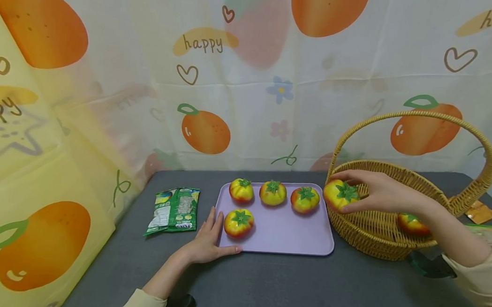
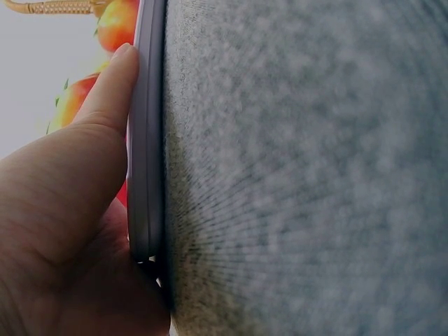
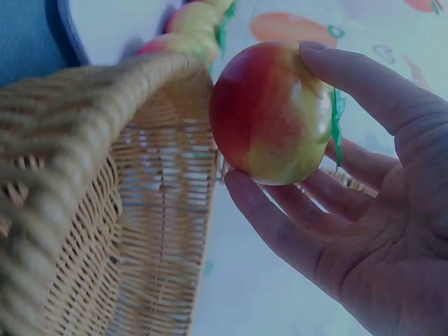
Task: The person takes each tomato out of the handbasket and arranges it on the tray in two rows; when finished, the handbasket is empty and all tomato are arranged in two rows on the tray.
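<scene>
My right hand (image 1: 372,191) pinches a red-and-yellow tomato (image 1: 339,196) with a green leafy top, above the left rim of a wicker basket (image 1: 377,227). In the right wrist view, thumb and fingertips hold this tomato (image 3: 269,115) beside the basket wall (image 3: 157,231). Another tomato (image 1: 412,224) lies inside the basket, partly hidden by the right forearm. Several similar tomatoes sit on a lilac tray (image 1: 287,233): three in a back row, plus a front-left tomato (image 1: 239,222). My left hand (image 1: 208,240) rests against the tray's front-left corner, fingers extended, thumb along its rim.
A green snack packet (image 1: 176,210) lies left of the tray on the dark grey table (image 1: 263,286). The basket's tall arched handle (image 1: 417,114) rises at the right. Behind it lies an orange packet (image 1: 481,212). A fruit-print curtain (image 1: 249,92) hangs at the back.
</scene>
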`<act>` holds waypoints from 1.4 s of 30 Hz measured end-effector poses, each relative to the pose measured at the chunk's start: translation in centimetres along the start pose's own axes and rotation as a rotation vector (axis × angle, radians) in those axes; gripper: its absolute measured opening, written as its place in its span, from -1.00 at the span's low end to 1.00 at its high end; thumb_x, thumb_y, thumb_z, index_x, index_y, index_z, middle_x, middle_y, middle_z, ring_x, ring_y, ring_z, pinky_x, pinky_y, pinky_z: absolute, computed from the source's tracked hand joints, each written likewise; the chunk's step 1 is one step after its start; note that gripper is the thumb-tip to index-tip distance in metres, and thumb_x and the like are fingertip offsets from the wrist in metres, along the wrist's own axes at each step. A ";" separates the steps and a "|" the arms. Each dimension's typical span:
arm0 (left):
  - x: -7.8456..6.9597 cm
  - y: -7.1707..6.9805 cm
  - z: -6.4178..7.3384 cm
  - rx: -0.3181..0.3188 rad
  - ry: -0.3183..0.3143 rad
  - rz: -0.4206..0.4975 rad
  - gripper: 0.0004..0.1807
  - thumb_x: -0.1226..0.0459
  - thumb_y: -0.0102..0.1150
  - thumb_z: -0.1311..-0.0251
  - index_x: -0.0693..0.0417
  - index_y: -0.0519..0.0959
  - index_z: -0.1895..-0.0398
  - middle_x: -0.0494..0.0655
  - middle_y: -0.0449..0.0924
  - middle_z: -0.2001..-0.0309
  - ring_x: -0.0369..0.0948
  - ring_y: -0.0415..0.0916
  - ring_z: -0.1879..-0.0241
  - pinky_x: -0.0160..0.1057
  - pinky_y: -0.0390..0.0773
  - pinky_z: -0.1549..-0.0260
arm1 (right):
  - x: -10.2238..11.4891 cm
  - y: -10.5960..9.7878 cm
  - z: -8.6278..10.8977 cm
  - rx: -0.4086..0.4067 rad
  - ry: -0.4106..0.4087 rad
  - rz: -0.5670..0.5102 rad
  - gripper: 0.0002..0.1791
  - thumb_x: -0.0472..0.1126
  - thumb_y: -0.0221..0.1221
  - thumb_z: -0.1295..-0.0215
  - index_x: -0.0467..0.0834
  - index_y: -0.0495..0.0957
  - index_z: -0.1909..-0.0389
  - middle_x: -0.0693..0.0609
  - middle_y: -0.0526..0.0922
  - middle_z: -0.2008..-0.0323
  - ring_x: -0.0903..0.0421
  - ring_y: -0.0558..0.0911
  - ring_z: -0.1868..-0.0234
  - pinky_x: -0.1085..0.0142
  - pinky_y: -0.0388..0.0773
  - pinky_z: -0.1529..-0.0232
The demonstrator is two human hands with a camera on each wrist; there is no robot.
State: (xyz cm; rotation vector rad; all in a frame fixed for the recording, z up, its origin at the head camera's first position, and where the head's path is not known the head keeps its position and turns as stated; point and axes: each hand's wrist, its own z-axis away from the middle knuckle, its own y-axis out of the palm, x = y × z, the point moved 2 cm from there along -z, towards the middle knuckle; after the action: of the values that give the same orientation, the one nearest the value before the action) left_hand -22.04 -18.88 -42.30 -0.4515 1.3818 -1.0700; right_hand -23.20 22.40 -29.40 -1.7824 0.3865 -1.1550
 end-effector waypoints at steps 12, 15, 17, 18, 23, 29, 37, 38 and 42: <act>0.0 0.1 0.1 -0.005 0.003 0.005 0.25 -0.27 0.28 -0.01 0.21 -0.14 -0.55 0.24 -0.48 -0.53 0.32 -0.27 -0.45 0.27 -0.15 -0.34 | 1.6 2.1 -1.7 0.068 -0.044 -0.046 -0.25 0.13 0.41 -0.07 0.01 0.43 -0.29 0.00 0.51 -0.16 0.02 0.50 -0.08 0.08 0.54 0.05; 0.0 0.2 0.1 -0.004 0.001 0.006 0.25 -0.27 0.28 -0.01 0.20 -0.15 -0.55 0.23 -0.48 -0.54 0.31 -0.27 -0.45 0.27 -0.15 -0.34 | 1.9 2.6 -2.1 0.092 -0.046 -0.060 -0.23 0.13 0.41 -0.07 -0.03 0.42 -0.30 -0.01 0.51 -0.16 0.00 0.50 -0.11 0.10 0.55 0.05; 0.0 0.2 0.2 -0.006 0.008 0.002 0.26 -0.27 0.28 -0.01 0.21 -0.15 -0.55 0.24 -0.48 -0.53 0.32 -0.27 -0.45 0.27 -0.14 -0.34 | 2.1 2.9 -2.4 0.103 -0.053 -0.066 -0.22 0.13 0.41 -0.06 -0.05 0.42 -0.30 -0.02 0.51 -0.16 -0.02 0.50 -0.12 0.10 0.54 0.04; 0.0 0.2 0.2 -0.009 0.012 0.000 0.26 -0.26 0.29 -0.01 0.23 -0.15 -0.54 0.25 -0.47 -0.53 0.32 -0.26 -0.45 0.27 -0.14 -0.34 | 2.2 3.1 -2.5 0.109 -0.057 -0.068 -0.21 0.14 0.41 -0.06 -0.05 0.41 -0.30 -0.02 0.51 -0.17 -0.03 0.50 -0.13 0.11 0.54 0.05; -0.1 0.2 0.3 -0.023 0.040 -0.015 0.26 -0.24 0.30 -0.03 0.30 -0.14 -0.53 0.32 -0.46 -0.52 0.33 -0.25 -0.44 0.26 -0.15 -0.35 | 2.6 4.3 -3.2 0.144 -0.092 -0.096 -0.25 0.11 0.42 -0.08 0.00 0.42 -0.29 0.03 0.51 -0.14 0.01 0.52 -0.03 0.17 0.53 0.13; -0.1 0.1 0.3 -0.018 0.040 -0.009 0.26 -0.25 0.30 -0.03 0.28 -0.15 -0.53 0.31 -0.47 -0.52 0.31 -0.26 -0.45 0.25 -0.15 -0.35 | 2.9 5.8 -4.1 0.168 -0.138 -0.119 -0.29 0.04 0.42 -0.10 -0.05 0.43 -0.26 0.04 0.51 -0.13 0.06 0.52 -0.01 0.20 0.53 0.14; 0.0 0.1 0.1 -0.012 0.010 -0.016 0.27 -0.27 0.29 -0.01 0.21 -0.17 -0.55 0.25 -0.50 -0.53 0.34 -0.27 -0.44 0.26 -0.14 -0.35 | 3.4 7.8 -5.5 0.203 -0.156 -0.124 -0.32 0.01 0.42 -0.08 -0.04 0.46 -0.25 0.06 0.51 -0.08 0.09 0.47 -0.03 0.19 0.48 0.03; 0.0 0.1 0.1 -0.015 0.011 -0.015 0.27 -0.27 0.29 0.00 0.22 -0.16 -0.55 0.25 -0.49 -0.53 0.34 -0.27 -0.44 0.27 -0.14 -0.34 | 3.5 8.1 -5.7 0.206 -0.159 -0.122 -0.31 0.01 0.42 -0.08 -0.05 0.46 -0.25 0.06 0.51 -0.07 0.10 0.47 -0.03 0.20 0.47 0.02; 0.2 0.2 -0.1 -0.018 0.006 -0.018 0.27 -0.28 0.29 0.00 0.21 -0.17 -0.55 0.25 -0.49 -0.53 0.35 -0.27 -0.44 0.27 -0.14 -0.34 | 3.8 9.2 -6.3 0.217 -0.180 -0.116 -0.28 -0.01 0.42 -0.08 -0.12 0.45 -0.26 0.05 0.53 -0.04 0.11 0.48 0.04 0.20 0.46 0.03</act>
State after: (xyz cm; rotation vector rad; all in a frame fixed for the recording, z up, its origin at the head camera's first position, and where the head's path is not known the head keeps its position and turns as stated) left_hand -22.06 -18.92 -42.56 -0.4750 1.3956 -1.0745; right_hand -24.61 11.80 -34.32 -1.7167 0.0496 -1.0624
